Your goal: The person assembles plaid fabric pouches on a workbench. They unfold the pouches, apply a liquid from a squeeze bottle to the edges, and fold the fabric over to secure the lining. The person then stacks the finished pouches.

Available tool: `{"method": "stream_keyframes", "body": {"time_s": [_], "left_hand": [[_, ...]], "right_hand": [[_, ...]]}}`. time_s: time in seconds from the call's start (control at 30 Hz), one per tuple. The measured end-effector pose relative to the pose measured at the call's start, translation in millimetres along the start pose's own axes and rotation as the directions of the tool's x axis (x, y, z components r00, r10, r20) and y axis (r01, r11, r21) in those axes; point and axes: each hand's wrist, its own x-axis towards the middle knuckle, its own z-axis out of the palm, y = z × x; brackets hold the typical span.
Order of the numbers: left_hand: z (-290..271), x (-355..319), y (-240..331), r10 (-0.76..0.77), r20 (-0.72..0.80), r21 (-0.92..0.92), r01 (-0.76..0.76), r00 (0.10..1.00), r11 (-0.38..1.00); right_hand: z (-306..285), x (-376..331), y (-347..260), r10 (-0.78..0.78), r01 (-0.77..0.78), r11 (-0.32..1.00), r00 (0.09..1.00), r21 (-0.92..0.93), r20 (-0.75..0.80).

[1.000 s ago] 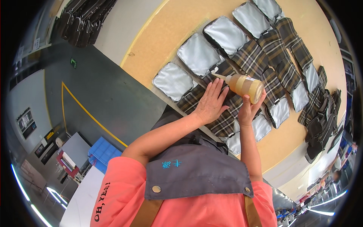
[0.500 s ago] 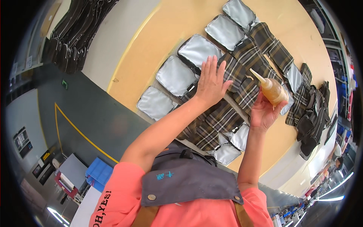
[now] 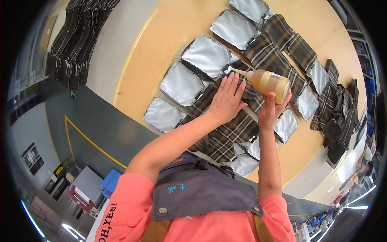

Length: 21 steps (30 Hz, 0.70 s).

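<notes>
My right hand [image 3: 272, 111] grips a plastic squeeze bottle [image 3: 269, 84] of amber liquid, tilted so its long thin nozzle points left. The nozzle tip is at a small white tab on a plaid fabric piece, just beyond my left fingertips; whether they touch, I cannot tell. My left hand [image 3: 227, 101] lies flat with fingers stretched on the dark plaid fabric [image 3: 238, 128]. Around it are silver-lined fabric pieces [image 3: 206, 56] with dark edges, laid in overlapping rows with the plaid parts.
The pieces lie on a tan table [image 3: 141, 76] with a curved-looking edge. A pile of dark fabric parts [image 3: 340, 117] sits at the right, and dark trimmed pieces [image 3: 76, 40] are stacked at the far left. A blue bin [image 3: 111, 182] stands lower left, beyond the grey floor.
My right hand has tipped the bottle from pointing up-left to nearly level and brought its nozzle left to the white tab. My left hand has lowered slightly onto the fabric.
</notes>
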Motion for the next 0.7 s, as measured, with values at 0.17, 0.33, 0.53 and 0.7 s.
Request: {"method": "stream_keyframes", "body": {"time_s": [0.17, 0.33, 0.53, 0.7], "left_hand": [[4.4, -3.0, 1.6, 0.005, 0.0, 0.015, -0.005, 1.0, 1.0], [8.3, -6.5, 3.4, -0.008, 0.038, 0.009, 0.008, 0.999, 1.0], [6.2, -7.0, 5.9, 0.004, 0.025, 0.007, -0.004, 1.0, 1.0], [6.2, -7.2, 6.6, -0.003, 0.033, -0.003, 0.003, 0.999, 1.0]], "right_hand": [[-5.7, -3.9, 18.1, -0.014, 0.018, 0.994, 0.999, -0.109, 0.031], [-3.0, -9.2, 15.5, 0.024, -0.021, 0.998, 0.999, -0.064, 0.047], [4.1, -1.6, 10.6, -0.051, 0.057, 0.994, 0.996, -0.088, 0.07], [-4.4, -3.1, 13.7, 0.001, 0.001, 0.997, 0.999, -0.073, 0.037]]}}
